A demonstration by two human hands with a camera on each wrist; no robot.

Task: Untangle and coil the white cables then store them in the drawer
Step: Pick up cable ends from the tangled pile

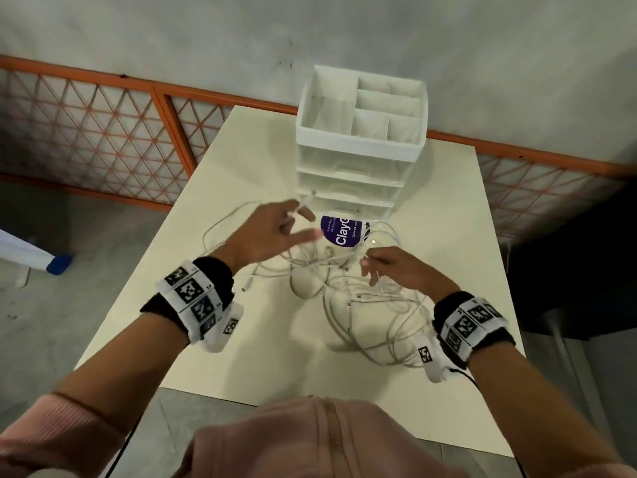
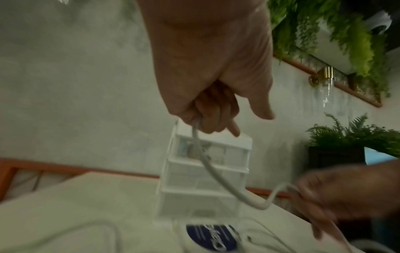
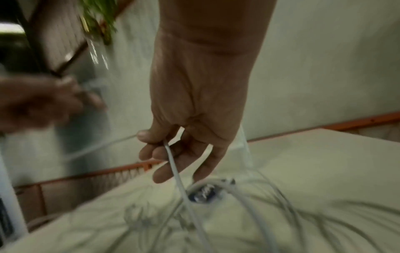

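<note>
A tangle of white cables point(image 1: 365, 305) lies on the cream table point(image 1: 213, 346), in front of a white drawer unit point(image 1: 358, 167) whose drawers look closed. My left hand point(image 1: 275, 232) is raised above the tangle's far left and grips one white cable point(image 2: 212, 171) near its end, with the plug poking up past the fingers. My right hand point(image 1: 389, 267) hovers over the tangle's right side and pinches a cable point(image 3: 173, 164) between thumb and fingers. That strand runs across between the two hands.
A round purple sticker point(image 1: 341, 231) lies on the table by the drawer unit's base. The unit's top is an open divided tray point(image 1: 365, 108). An orange mesh railing point(image 1: 103, 132) and a grey wall stand behind the table. Cable loops spread toward the table's right edge.
</note>
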